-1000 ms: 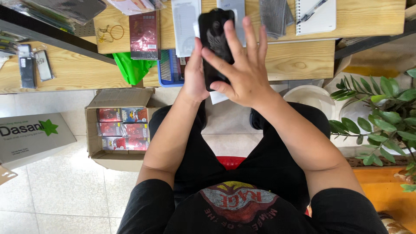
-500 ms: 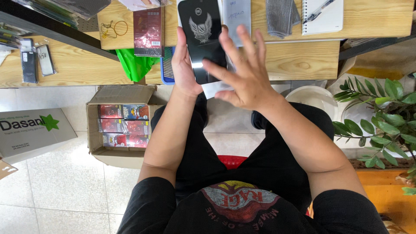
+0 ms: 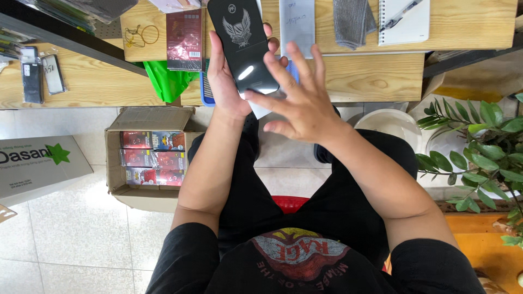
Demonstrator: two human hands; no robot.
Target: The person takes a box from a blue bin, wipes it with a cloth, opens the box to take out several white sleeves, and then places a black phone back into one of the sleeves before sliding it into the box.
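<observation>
Phone (image 3: 243, 46), a black glossy slab with a pale winged emblem on its upturned face, sits in the upper middle of the frame, above the wooden worktop (image 3: 376, 76). Going left to right: at the far left a grey carton (image 3: 38, 163) lies on the floor, then an open cardboard box (image 3: 150, 158) of red packets, then a green bag (image 3: 166, 81) under the worktop edge. The left hand (image 3: 226, 81) cradles the phone from behind, fingers (image 3: 271, 43) wrapped round its long edges. The right hand (image 3: 302, 100) hovers just beside its lower end, fingers spread, one tip near or touching the glass. It looks light, stiff, slick and breakable; holding it by the long side edges seems safest. A potted plant (image 3: 479, 152) fills the right.
</observation>
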